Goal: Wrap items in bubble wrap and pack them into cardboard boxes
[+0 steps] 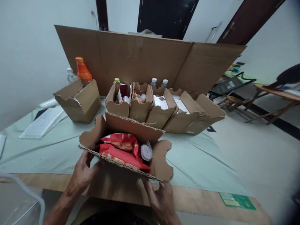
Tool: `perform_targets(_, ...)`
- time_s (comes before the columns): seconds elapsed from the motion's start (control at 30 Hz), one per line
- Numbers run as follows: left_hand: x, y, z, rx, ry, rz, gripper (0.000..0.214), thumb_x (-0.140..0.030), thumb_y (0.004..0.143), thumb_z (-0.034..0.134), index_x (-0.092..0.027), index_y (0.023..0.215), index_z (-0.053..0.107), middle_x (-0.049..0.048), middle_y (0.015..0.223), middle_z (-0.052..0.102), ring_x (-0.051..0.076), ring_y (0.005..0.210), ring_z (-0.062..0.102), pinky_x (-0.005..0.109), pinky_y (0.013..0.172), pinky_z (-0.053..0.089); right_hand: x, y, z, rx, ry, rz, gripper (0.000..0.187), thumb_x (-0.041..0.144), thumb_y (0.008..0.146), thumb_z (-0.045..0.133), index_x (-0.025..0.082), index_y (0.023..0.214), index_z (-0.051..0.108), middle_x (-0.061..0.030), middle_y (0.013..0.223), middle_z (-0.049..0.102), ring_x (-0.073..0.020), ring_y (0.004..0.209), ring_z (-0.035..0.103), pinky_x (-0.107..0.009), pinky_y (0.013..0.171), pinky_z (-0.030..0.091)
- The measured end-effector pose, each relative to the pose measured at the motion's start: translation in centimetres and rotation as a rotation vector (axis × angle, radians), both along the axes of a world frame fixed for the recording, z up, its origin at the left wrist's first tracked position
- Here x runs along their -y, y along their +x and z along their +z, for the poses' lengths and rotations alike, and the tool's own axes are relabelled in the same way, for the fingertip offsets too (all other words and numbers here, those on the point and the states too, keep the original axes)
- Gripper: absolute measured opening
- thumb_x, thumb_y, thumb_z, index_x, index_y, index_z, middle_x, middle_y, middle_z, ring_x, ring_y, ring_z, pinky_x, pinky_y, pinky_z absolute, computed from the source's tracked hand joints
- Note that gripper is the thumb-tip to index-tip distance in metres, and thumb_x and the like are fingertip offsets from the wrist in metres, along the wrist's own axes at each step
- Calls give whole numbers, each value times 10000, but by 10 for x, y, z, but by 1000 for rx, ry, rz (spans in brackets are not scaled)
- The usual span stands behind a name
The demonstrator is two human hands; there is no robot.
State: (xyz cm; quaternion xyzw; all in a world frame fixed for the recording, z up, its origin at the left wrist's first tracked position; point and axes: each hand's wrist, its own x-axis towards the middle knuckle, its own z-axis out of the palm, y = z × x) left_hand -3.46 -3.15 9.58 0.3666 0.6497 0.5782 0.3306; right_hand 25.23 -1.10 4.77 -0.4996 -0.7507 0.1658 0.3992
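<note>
Both of my hands are on one open-topped carton (pixel 117 186), which is at the near edge of the table, in front of me, with its mouth tipped so that I see inside. Left hand (pixel 83 170): grasping the carton low at its left end, thumb against the near wall, other fingers mostly hidden. Right hand (pixel 161 198): grasping it under the near wall toward the right end, fingertips out of sight. Whether the base touches the table, I cannot tell. Contents: red printed packets (pixel 127 153), filling the left and middle, and a pale rolled item (pixel 146 152) upright at their right. Beyond, a row of five similar cartons (pixel 139 110) stands on the pale green cloth (pixel 58 156), before a tall cardboard panel (pixel 145 59). A separate box (pixel 90 104) stands left of the row; an orange bottle (pixel 83 71) shows just behind it. Flat, clear-wrapped packages (pixel 44 123) lie farther left.
</note>
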Motion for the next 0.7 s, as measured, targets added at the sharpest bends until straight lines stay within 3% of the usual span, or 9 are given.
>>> perform_targets(0.1, -13, -9, 11, -12, -1, -6, 833, -480, 580, 840, -170, 1312, 590, 163, 1326, 667, 374, 1289, 599, 472, 1100, 480, -8, -19, 4, -37, -12, 2, 506, 403, 945, 609, 172, 1391, 546, -174, 1177, 720, -374, 1220, 641, -548, 979, 564)
perform_targets(0.17, -18, -7, 10, 14, 12, -28, 843, -484, 585, 837, -162, 1320, 580, 173, 1347, 651, 377, 1310, 581, 476, 1114, 465, -9, -17, 4, -22, -17, 18, 544, 395, 950, 613, 189, 1439, 494, -169, 1198, 712, -366, 1230, 637, -536, 980, 568)
perform_targets(0.33, -12, -7, -14, 52, 13, -76, 782, -487, 670, 808, -184, 1344, 552, 160, 1400, 611, 346, 1352, 548, 429, 1119, 459, -11, 5, 2, -8, -21, 116, 572, 321, 965, 602, 254, 1504, 424, -146, 1469, 569, -323, 1371, 540, -502, 1102, 491)
perform_targets(0.43, 0, -19, -29, -47, -39, -8, 742, -514, 708, 771, -211, 1346, 543, 145, 1393, 611, 325, 1280, 600, 413, 1045, 503, -24, 20, 9, -29, -95, 151, 652, 349, 953, 622, 262, 1549, 370, -143, 1561, 482, -320, 1420, 490, -492, 1118, 477)
perform_targets(0.57, 12, -28, -37, -362, -167, 106, 685, -569, 722, 726, -220, 1294, 584, 91, 1088, 703, 254, 866, 680, 395, 807, 555, -54, 35, 25, -59, -260, 250, 915, 498, 831, 756, 222, 1590, 325, -182, 1561, 479, -356, 1372, 539, -499, 1054, 527)
perform_targets(0.63, 14, -25, -37, -436, -165, 92, 625, -560, 747, 705, -224, 1263, 598, 40, 916, 692, 210, 713, 637, 358, 712, 543, -70, 37, 30, -59, -333, 280, 999, 580, 725, 822, 221, 1555, 398, -182, 1473, 571, -356, 1235, 646, -504, 981, 574)
perform_targets(0.7, 12, -19, -37, -396, -148, 42, 567, -536, 771, 689, -218, 1232, 601, 7, 805, 667, 199, 666, 632, 324, 657, 528, -83, 35, 34, -59, -314, 258, 995, 643, 629, 854, 230, 1469, 516, -154, 1300, 690, -336, 1042, 727, -494, 857, 627)
